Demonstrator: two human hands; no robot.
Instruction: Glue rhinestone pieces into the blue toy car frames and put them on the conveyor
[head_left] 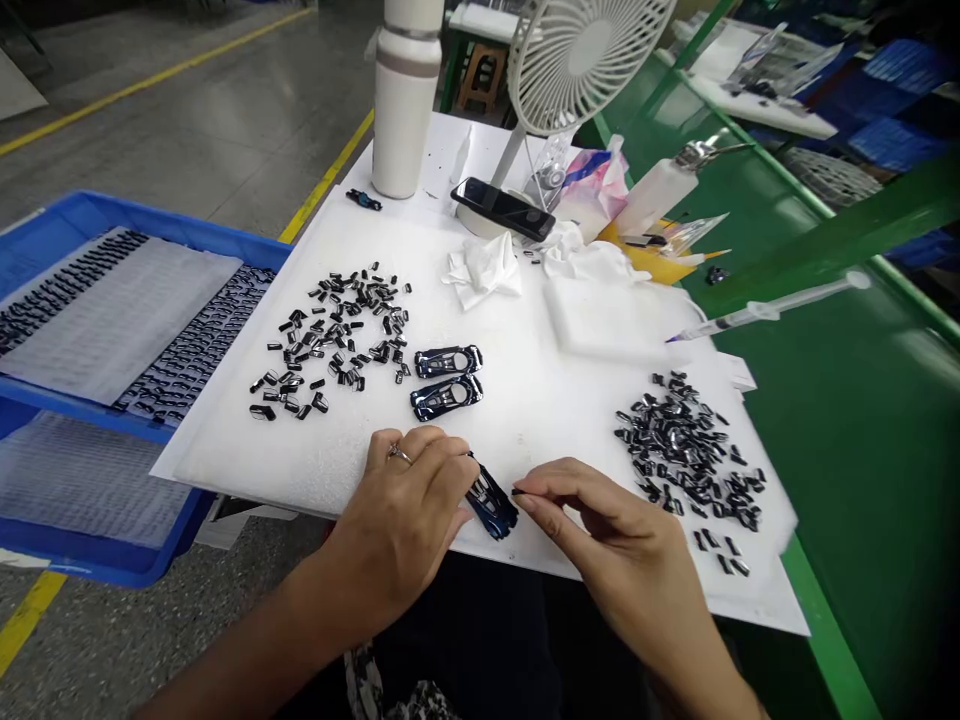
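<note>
My left hand point(412, 500), a ring on one finger, is closed around one end of a dark blue toy car body point(493, 500) near the front edge of the white work surface. Beside the car's other end, my right hand point(600, 530) pinches a tiny black part point(518, 491) between thumb and forefinger. Two more toy car bodies point(448, 378) lie side by side just beyond my left hand. Small black parts with clear pieces point(345, 335) are scattered to the left. A denser heap of small shiny black parts point(679, 445) sits at the right.
Blue trays point(142, 215) holding rows of small parts stand at the left. Toward the back are a white tumbler point(407, 110), a fan point(585, 60), a phone point(504, 208) and crumpled white cloth point(484, 270). A syringe point(765, 310) projects over the right side, by the green bench point(847, 440).
</note>
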